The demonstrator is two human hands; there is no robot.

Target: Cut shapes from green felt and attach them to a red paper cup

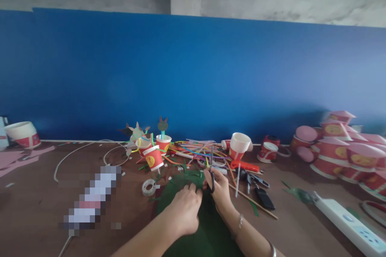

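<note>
A dark green sheet, looking like paper, lies on the brown table in front of me. My left hand rests on the sheet with its fingers curled and pressed together at its upper part; the fingertips are partly hidden. Just to its right, my right hand is closed around the dark handles of a pair of scissors, whose blades point up and away from me. Small green scraps are scattered beyond the sheet. A tape roll lies left of the sheet.
Coloured pipe cleaners are heaped by the blue panel, between red paper cups and a white-topped cup. Keys and a wooden stick lie right. Farther right are a power strip and piled cups.
</note>
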